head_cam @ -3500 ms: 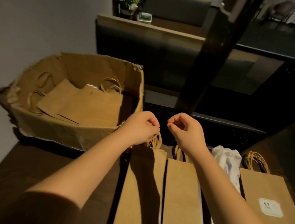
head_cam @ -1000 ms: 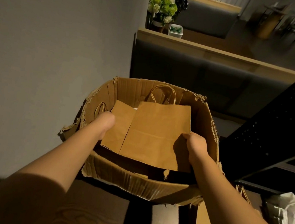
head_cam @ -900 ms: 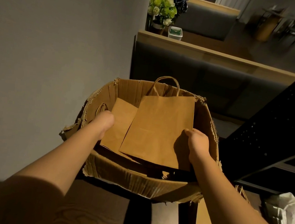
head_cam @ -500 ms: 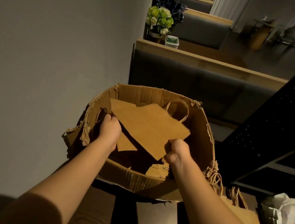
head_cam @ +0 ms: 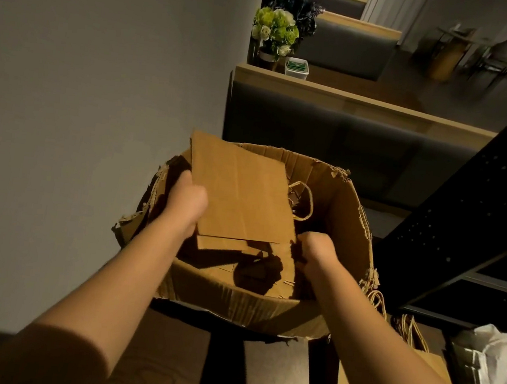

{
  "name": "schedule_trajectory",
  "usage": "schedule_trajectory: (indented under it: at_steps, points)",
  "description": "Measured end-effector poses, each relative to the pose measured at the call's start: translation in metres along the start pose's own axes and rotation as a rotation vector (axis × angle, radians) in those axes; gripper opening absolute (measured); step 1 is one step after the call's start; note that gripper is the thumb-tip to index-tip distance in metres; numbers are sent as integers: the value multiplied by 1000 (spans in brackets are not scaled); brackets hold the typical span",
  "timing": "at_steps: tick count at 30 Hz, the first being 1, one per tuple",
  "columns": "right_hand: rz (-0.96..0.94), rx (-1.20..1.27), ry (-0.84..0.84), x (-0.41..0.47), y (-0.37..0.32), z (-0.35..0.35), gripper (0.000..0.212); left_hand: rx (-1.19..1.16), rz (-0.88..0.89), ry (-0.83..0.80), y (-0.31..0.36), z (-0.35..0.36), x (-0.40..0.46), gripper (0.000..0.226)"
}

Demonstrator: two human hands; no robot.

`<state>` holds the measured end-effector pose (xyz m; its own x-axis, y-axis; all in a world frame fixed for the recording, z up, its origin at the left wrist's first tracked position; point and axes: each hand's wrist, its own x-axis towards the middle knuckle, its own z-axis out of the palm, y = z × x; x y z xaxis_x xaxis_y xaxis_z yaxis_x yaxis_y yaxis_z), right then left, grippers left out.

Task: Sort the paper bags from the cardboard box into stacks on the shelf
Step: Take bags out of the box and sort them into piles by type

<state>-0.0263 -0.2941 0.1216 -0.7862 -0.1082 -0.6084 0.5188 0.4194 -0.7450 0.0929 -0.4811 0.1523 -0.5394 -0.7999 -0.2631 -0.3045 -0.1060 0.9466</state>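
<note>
A corrugated cardboard box (head_cam: 264, 306) with ragged, torn rims is seen standing on a dark wooden surface (head_cam: 162, 371). Flat, smooth kraft paper bags (head_cam: 239, 196) are lifted above its left half, tilted, their upper corner rising past the far rim; a twisted paper handle (head_cam: 303, 202) hangs at their right edge. More folded bags lie in the shadowed bottom (how many cannot be told). Open room is left inside the right half of the box. The left edge of the raised bags is gripped by the left hand (head_cam: 186, 203), thumb on top. The right hand (head_cam: 315, 249) is curled at their lower right corner, low in the box; what it holds cannot be made out. Further bags with rope handles (head_cam: 410, 329) lie right of the box, beside white plastic wrapping (head_cam: 503, 372).
</note>
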Motion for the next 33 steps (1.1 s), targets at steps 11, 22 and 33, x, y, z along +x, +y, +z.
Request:
schedule_trajectory:
  at_steps: [11, 22, 33]
  points:
    - [-250, -534, -196, 19, 3, -4, 16, 344, 209, -107, 11, -34, 32, 38]
    - [-112, -576, -173, 34, 9, -5, 41, 482, 86, -375, -9, 6, 58, 34]
    - [-117, -591, -273, 45, 17, -6, 25, 1089, -99, -191, -69, 24, 104, 49]
